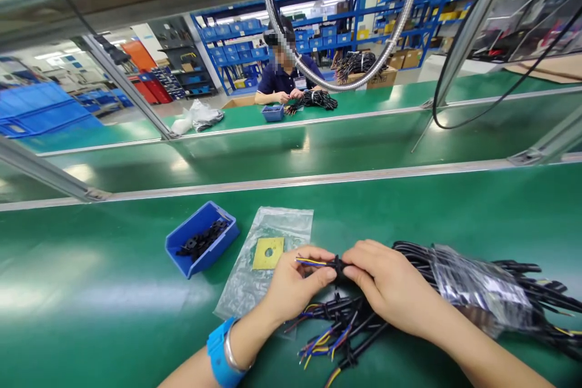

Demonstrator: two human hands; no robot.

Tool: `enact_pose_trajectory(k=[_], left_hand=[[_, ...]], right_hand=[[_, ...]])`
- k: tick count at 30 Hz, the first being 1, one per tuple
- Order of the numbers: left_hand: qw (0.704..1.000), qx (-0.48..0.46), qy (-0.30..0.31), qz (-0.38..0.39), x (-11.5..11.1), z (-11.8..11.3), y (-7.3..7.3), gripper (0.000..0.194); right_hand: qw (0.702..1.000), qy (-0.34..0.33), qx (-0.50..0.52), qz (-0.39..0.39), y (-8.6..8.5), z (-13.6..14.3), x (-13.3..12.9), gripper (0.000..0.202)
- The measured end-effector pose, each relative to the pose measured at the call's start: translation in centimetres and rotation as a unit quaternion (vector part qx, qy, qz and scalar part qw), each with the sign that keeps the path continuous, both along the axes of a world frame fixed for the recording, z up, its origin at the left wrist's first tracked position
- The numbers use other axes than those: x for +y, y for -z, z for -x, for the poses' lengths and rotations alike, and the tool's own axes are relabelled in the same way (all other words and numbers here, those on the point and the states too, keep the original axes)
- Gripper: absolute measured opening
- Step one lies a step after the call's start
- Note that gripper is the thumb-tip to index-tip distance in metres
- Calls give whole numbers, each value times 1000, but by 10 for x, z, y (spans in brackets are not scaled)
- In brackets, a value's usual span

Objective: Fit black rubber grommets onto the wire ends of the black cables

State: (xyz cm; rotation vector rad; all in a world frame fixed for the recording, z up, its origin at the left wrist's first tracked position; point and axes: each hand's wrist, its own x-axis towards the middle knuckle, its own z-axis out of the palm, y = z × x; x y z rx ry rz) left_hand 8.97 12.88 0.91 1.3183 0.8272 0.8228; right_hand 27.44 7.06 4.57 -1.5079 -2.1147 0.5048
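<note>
Between my two hands is the end of a black cable, with thin yellow and blue wires (313,262) sticking out to the left. A small black rubber-like piece (338,265) sits around the cable there. My left hand (293,284) pinches this piece, the loose wires passing over its fingers. From the other side my right hand (386,282) is closed on the cable, thumb and fingers touching the piece; its grip hides part of the cable. Below them lie several black cable ends (327,339) with bare coloured wires, some carrying similar black pieces.
A blue bin (204,239) holds small black parts. Beside it, a clear plastic bag (243,279) lies under a yellow square plate (261,253) with a hole. A plastic-wrapped cable bundle (482,288) lies right. Across the bench (113,291), a person (284,79) handles cables.
</note>
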Motion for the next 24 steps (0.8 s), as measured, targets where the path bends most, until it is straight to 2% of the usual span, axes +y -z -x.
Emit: enact_pose_trajectory(k=[3,6,9,11,12,15,18,19,21,24], left_hand=[[994,87,17,-67,0,3,-8,13],[968,189,91,-140,3,9,-16,11],[926,242,189,-219,6,15,-22,14],[906,262,210,-259,7,18,-25,16],[902,266,206,-269,6,18,-27,16],[905,259,182,-282,5,19,-27,15],[914,239,162,-284,5,19,-25,16],[918,235,158,-279,6,19,-23,17],[928,227,144,-256,6,18,-18,21],[970,153,108,-158,8,15,-12,30]], right_hand=[[999,-15,-42,0,4,2,0,20],[993,-43,-110,-1,3,2,-2,17],[993,-62,-95,-35,-12,-8,-10,16],[994,-34,-67,-78,-27,-22,-19,21],[994,-12,-73,-86,-34,-31,-23,31],[991,29,-133,-19,-39,-61,-34,79],[976,33,-198,80,-27,-84,-36,108],[972,34,-210,100,-22,-88,-35,112],[969,36,-217,114,-19,-92,-36,108],[973,31,-197,115,-27,-94,-45,96]])
